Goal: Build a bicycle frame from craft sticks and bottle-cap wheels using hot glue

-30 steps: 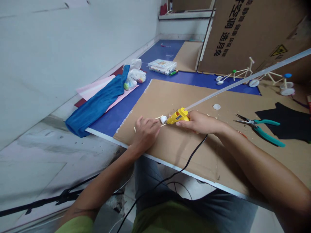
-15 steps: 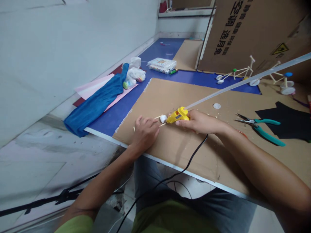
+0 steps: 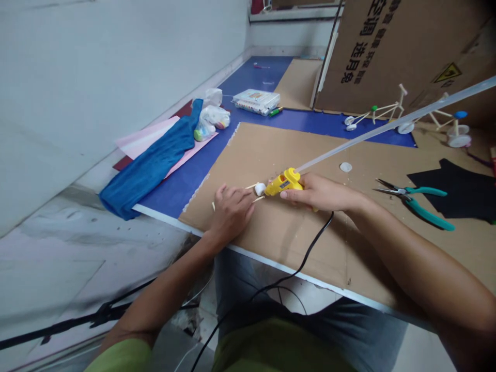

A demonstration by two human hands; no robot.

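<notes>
Right hand (image 3: 321,194) closes around the body of a yellow hot-glue gun (image 3: 282,183), a firm, narrow hold that keeps the nozzle aimed toward the left hand. Left hand (image 3: 232,214) rests on the cardboard sheet (image 3: 236,155), its fingers curled narrowly over thin wooden sticks (image 3: 251,186); this placement appears to steady the sticks against the surface. A white bead (image 3: 260,189) sits at the sticks' junction, between both hands and just beside the nozzle. Whether the nozzle touches it cannot be determined from this view.

A long translucent glue stick (image 3: 387,124) extends from the rear of the gun toward the upper right, passing above the worktop. A black power cord (image 3: 306,253) drops from the gun area over the near edge of the sheet, leaving the work area unobstructed. Teal-handled pliers (image 3: 416,199) lie open near the right edge, within reach of the right hand, partly on a black sheet (image 3: 453,191). A small white disc (image 3: 345,167) lies on the cardboard beyond the right hand. Two stick-built model bicycles (image 3: 382,111) stand along the far edge. Past the left edge, on a blue board (image 3: 182,201), lie a blue cloth (image 3: 149,165), plastic bags (image 3: 209,116), and a clear case of markers (image 3: 256,102).
</notes>
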